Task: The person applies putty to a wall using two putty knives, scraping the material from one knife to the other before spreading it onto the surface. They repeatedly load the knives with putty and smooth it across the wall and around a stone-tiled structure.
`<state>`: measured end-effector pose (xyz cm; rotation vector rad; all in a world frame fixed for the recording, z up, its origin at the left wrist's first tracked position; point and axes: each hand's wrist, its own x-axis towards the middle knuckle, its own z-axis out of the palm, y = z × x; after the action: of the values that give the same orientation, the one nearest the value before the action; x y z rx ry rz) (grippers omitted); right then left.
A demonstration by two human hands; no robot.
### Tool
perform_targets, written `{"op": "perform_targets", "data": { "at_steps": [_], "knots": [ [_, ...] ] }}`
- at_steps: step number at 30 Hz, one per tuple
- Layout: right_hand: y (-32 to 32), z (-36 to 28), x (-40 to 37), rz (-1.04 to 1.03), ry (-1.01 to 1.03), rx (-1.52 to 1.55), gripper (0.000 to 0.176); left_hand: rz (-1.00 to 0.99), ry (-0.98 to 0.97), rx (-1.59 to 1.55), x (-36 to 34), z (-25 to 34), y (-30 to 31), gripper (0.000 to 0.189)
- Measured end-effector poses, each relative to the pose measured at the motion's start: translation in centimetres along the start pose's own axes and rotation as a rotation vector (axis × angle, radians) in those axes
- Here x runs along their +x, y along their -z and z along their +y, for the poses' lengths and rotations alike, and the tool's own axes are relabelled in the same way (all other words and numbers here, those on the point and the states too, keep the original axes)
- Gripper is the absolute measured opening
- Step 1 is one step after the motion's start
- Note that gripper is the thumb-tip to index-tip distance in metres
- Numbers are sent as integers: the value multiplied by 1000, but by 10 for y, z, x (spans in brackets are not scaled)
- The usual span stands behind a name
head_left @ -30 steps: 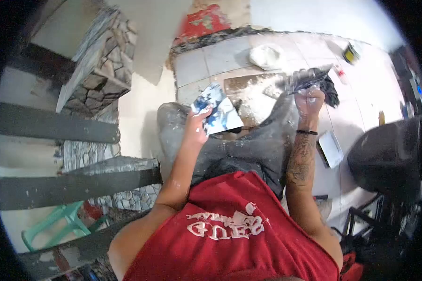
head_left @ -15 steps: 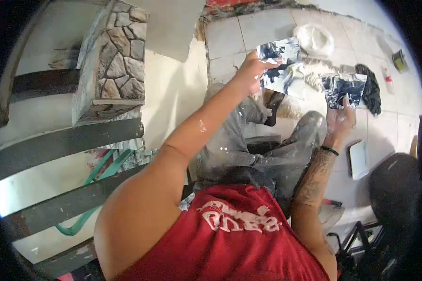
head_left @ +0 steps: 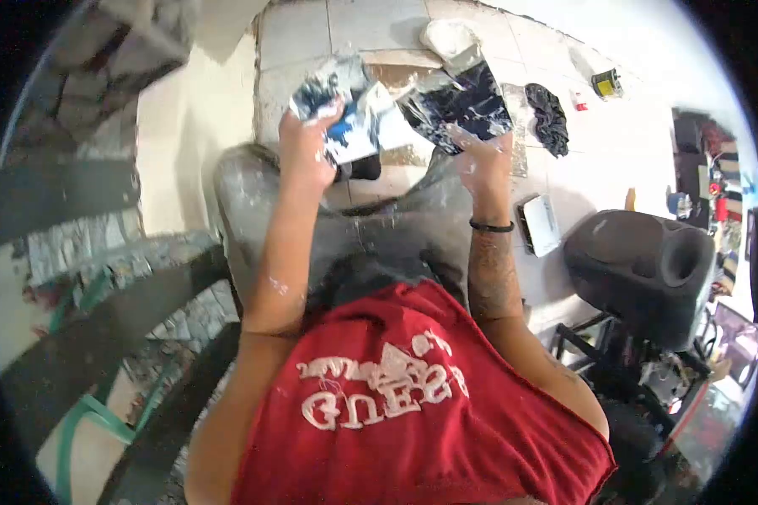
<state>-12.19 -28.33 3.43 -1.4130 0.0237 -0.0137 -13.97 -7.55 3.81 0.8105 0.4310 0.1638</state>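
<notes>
My left hand (head_left: 309, 150) grips a flat sheet (head_left: 358, 139) smeared with white paste and dark blue patches, its thumb on top. In my right hand (head_left: 483, 162) is a dark flat sheet (head_left: 476, 97) streaked with white paste. The two sheets are held up in front of me over my knees, their inner edges close together; whether they touch I cannot tell. White smears mark the fingers of both hands.
A white bag (head_left: 451, 38) lies on the tiled floor ahead, with a black cloth (head_left: 547, 120), a can (head_left: 605, 83) and a white tray (head_left: 540, 225) to the right. A black speaker (head_left: 636, 265) stands right; dark slats (head_left: 101, 295) are left.
The view has swung to the right. My hands have come closer together, bringing the two sheets near each other. Both sheets are still held.
</notes>
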Motion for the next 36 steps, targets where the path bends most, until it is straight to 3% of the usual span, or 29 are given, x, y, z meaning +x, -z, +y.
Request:
{"op": "perform_targets", "data": {
  "at_steps": [3, 5, 8, 9, 11, 12, 16, 20, 24, 28, 33, 35, 36],
  "knots": [
    [-17, -28, -16, -67, -124, 195, 57, -32, -35, 5, -14, 13, -4, 31],
    [-45, -21, -26, -154, 23, 121, 57, -45, -72, -10, -7, 21, 13, 30],
    [-64, -4, -19, -460, 567, -374, 57, -22, -109, -6, -5, 35, 26, 26],
    [-72, 7, -18, -480, 571, -425, 57, -13, -99, -15, -4, 41, 32, 24],
    [-73, 16, -13, -467, 598, -850, 62, -9, -106, 18, -4, 56, 42, 25],
    [-71, 9, -6, -695, 370, -832, 69, -10, -109, 15, 0, 59, 50, 24],
    [-58, -3, 12, -567, 547, -898, 64, -39, -213, 133, 11, 61, 60, 23],
    [-90, -33, 6, -647, 615, -822, 70, 6, -308, 240, 17, 52, 56, 22],
    [-108, -15, 12, -737, 510, -954, 67, 47, -372, 385, 24, 46, 56, 16],
    [-112, 2, 5, -718, 714, -1156, 61, 80, -501, 545, 41, 40, 68, 17],
    [-99, 6, 4, -934, 440, -966, 71, 160, -342, 374, 57, 39, 72, 19],
    [-90, 19, 21, -1010, 501, -862, 69, 213, -262, 242, 70, 36, 81, 22],
    [-81, 24, 28, -1044, 503, -844, 54, 218, -197, 213, 75, 36, 87, 26]
  ]
}}
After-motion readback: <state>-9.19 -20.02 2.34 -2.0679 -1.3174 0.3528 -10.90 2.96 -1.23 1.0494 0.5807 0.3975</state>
